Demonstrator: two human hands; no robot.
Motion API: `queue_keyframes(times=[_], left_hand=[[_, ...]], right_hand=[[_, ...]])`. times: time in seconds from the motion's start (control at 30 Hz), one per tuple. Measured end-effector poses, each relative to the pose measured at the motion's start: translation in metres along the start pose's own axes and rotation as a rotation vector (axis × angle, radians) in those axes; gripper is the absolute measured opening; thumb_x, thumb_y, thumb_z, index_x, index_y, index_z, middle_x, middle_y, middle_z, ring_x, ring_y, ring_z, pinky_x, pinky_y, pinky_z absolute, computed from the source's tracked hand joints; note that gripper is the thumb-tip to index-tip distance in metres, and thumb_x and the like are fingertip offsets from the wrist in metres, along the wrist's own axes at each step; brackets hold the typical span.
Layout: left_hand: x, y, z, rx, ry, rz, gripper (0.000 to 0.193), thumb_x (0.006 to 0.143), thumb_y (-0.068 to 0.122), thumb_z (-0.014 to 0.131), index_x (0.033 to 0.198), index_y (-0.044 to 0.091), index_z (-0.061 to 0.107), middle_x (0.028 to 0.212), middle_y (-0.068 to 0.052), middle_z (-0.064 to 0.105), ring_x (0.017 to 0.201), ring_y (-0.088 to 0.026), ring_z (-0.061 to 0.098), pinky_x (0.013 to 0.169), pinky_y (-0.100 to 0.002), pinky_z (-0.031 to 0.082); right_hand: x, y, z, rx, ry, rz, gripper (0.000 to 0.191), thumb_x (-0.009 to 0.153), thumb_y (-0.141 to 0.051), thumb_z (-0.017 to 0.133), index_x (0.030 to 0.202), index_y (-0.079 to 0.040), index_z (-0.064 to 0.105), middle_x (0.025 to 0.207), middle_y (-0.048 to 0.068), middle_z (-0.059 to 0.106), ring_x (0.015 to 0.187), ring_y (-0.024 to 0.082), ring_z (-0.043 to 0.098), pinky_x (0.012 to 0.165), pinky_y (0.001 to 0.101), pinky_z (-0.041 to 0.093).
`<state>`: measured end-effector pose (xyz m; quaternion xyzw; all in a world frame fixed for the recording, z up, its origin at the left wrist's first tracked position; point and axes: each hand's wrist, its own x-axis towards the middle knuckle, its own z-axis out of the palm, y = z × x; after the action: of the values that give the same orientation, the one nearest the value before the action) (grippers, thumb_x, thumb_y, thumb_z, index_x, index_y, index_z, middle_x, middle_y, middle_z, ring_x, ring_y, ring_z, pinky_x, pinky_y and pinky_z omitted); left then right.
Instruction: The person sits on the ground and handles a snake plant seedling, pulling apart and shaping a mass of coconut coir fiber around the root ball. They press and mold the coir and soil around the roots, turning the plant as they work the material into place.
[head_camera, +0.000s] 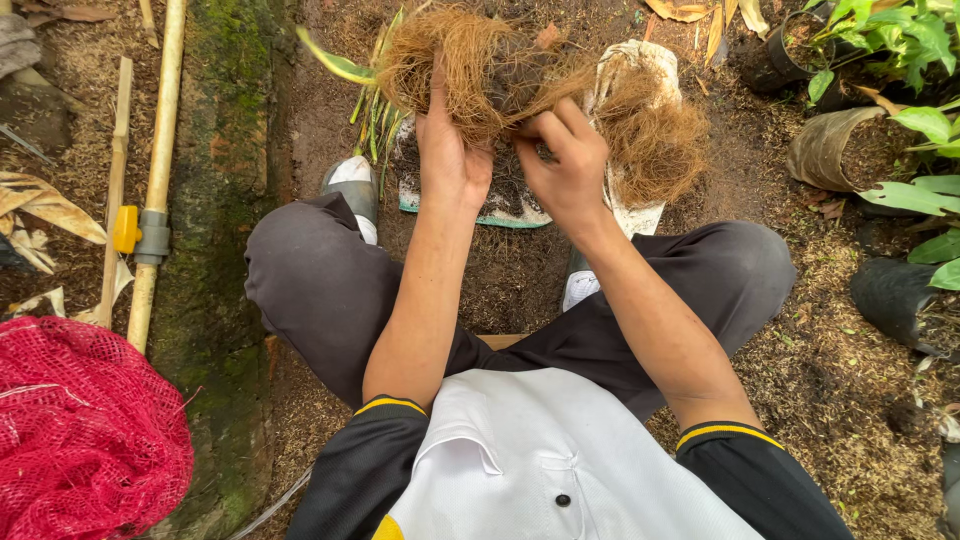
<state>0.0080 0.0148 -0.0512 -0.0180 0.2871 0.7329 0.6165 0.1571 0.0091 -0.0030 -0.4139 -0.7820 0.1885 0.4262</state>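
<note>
I see my left hand (452, 150) and right hand (567, 165) both pinching a brown coconut-fibre bundle (480, 65) held above my knees, its long axis running left-right with green leaves (375, 115) pointing down-left, over bare soil ground (520, 280) outdoors beside potted plants (880, 60).
</note>
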Motion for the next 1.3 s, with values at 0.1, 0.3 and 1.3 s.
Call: queue_keyframes(times=[0.1, 0.3, 1.3], left_hand=[[0.002, 0.002, 0.002, 0.059, -0.042, 0.054, 0.070, 0.097, 0.030, 0.077, 0.147, -0.005, 0.044, 0.134, -0.018, 0.060, 0.123, -0.029, 0.064, 0.103, -0.047, 0.059], [0.000, 0.001, 0.010, 0.598, -0.096, 0.313, 0.090, 0.092, 0.041, 0.082, 0.156, 0.003, 0.031, 0.150, -0.018, 0.048, 0.143, -0.029, 0.046, 0.121, -0.044, 0.039], [-0.021, 0.003, 0.033, 1.196, -0.400, 0.723, 0.041, 0.116, 0.036, 0.062, 0.152, 0.018, 0.054, 0.161, -0.004, 0.047, 0.153, -0.022, 0.047, 0.130, -0.038, 0.040]], right_hand=[[0.013, 0.014, -0.013, 0.044, -0.178, 0.040, 0.021, 0.089, 0.002, 0.078, 0.108, 0.001, 0.069, 0.107, 0.011, 0.069, 0.089, 0.023, 0.073, 0.077, 0.0335, 0.060], [0.033, 0.042, -0.067, 0.068, -0.500, 0.413, 0.057, 0.100, -0.034, 0.079, 0.147, -0.012, 0.054, 0.134, 0.011, 0.066, 0.115, 0.024, 0.067, 0.094, 0.0385, 0.060], [0.011, 0.038, -0.019, 1.001, -0.006, 0.526, 0.100, 0.085, -0.006, 0.094, 0.163, -0.005, 0.032, 0.144, 0.014, 0.060, 0.137, 0.028, 0.062, 0.122, 0.0418, 0.055]])
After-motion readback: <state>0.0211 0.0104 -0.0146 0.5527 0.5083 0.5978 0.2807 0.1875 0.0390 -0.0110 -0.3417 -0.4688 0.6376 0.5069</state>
